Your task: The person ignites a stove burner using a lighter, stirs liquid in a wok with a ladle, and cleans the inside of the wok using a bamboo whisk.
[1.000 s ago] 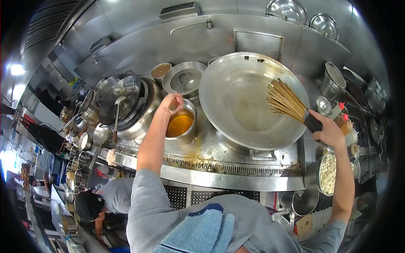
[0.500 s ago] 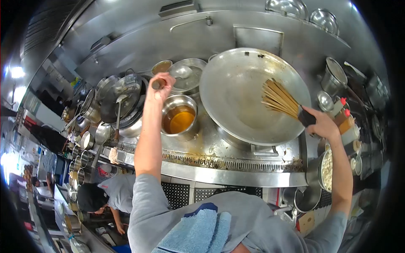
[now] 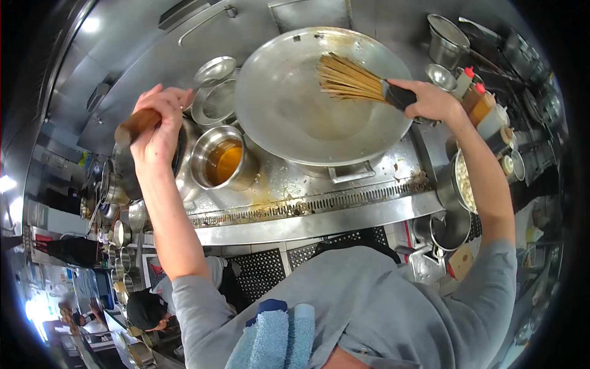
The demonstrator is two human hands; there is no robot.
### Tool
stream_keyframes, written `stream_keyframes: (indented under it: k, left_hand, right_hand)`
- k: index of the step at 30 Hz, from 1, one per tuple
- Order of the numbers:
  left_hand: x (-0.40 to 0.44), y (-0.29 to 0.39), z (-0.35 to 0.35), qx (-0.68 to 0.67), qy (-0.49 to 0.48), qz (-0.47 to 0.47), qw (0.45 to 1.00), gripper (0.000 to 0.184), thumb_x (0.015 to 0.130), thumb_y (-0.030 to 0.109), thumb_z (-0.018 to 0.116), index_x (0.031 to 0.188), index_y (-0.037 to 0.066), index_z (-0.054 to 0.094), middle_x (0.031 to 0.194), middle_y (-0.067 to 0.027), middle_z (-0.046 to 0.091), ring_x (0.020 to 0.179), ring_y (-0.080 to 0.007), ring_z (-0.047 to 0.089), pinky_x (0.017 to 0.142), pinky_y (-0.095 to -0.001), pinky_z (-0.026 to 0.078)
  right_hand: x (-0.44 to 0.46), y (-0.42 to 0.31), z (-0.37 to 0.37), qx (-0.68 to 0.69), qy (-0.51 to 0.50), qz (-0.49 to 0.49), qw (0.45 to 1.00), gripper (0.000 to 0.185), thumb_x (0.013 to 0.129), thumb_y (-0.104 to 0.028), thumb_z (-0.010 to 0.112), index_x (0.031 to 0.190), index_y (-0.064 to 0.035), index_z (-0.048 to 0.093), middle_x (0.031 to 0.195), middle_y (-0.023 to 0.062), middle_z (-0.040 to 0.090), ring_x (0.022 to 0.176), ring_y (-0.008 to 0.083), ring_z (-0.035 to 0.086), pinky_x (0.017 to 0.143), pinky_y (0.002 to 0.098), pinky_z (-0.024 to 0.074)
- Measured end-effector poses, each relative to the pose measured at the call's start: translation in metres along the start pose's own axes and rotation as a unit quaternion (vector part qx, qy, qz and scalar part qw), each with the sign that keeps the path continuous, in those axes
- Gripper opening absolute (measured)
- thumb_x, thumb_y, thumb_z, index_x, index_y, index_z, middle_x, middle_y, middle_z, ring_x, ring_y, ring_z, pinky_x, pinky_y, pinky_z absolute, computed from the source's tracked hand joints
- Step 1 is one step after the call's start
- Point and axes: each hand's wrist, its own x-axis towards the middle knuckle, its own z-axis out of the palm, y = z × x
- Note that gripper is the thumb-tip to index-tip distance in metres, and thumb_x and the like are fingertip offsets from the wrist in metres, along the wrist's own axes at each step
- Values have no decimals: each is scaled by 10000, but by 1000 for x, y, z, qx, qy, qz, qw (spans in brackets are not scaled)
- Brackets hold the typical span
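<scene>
My left hand (image 3: 157, 120) is closed around the wooden handle of a ladle (image 3: 215, 71). The ladle's metal bowl hangs over the rim of a shallow round pan (image 3: 212, 104), left of a big wok (image 3: 270, 117). My right hand (image 3: 427, 101) grips the dark handle of a bamboo wok brush (image 3: 353, 77). Its bristles spread over the wok's inner surface toward the far right; whether they touch the metal I cannot tell. A little cloudy liquid seems to lie at the wok's bottom. In front of the shallow pan stands a metal pot (image 3: 200, 157) with amber liquid.
Sauce bottles (image 3: 482, 109), a small ladle (image 3: 441, 76) and a bowl of white pieces (image 3: 464, 184) stand to the right. Along the stove's front runs a slotted drain (image 3: 307, 205). At lower left a co-worker in a dark cap (image 3: 146, 309) bends over.
The view has shifted, so the wok appears higher and further left. My left hand has moved left with the ladle. The brush sits slightly farther back in the wok.
</scene>
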Motion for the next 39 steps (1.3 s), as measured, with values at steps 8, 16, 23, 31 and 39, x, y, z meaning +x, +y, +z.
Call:
stream_keyframes:
  k: [8,16,23,31,39]
  left_hand:
    - [-13,-32,-59,36,52,-60,996,612,947,-46,498,1399,-129,93,901,-102,418,619,-184,538,519,-310,581]
    - [-2,-46,-120,291,137,-60,945,363,954,-38,479,1249,-200,341,906,-66,453,622,-89,496,515,-229,517]
    - [-20,-51,-169,809,202,-26,551,327,886,21,618,1171,-8,462,707,-12,496,538,-79,473,463,-252,418]
    - [-13,-73,-182,670,216,-91,704,262,915,17,596,1139,23,461,696,7,461,558,-68,467,464,-231,402]
    - [-14,-85,-209,16,140,-151,979,317,1028,89,494,1278,-83,402,914,-47,461,603,-72,470,493,-206,451]
  right_hand:
    - [-9,21,-4,15,11,-5,1000,874,638,-134,705,1480,-202,479,1110,151,699,908,245,661,847,325,520]
    - [-29,23,-15,10,2,49,999,868,647,-132,704,1482,-203,477,1118,141,687,927,231,649,848,315,514]
    - [-40,43,-22,30,24,49,998,852,657,-118,711,1476,-184,484,1127,148,682,958,235,645,878,317,501]
    - [-16,30,-25,20,37,35,999,831,661,-122,699,1461,-212,496,1111,160,694,983,279,655,909,336,497]
    - [39,-9,4,-69,37,-74,994,753,715,-200,717,1438,-222,508,1244,211,654,1071,378,655,950,417,504]
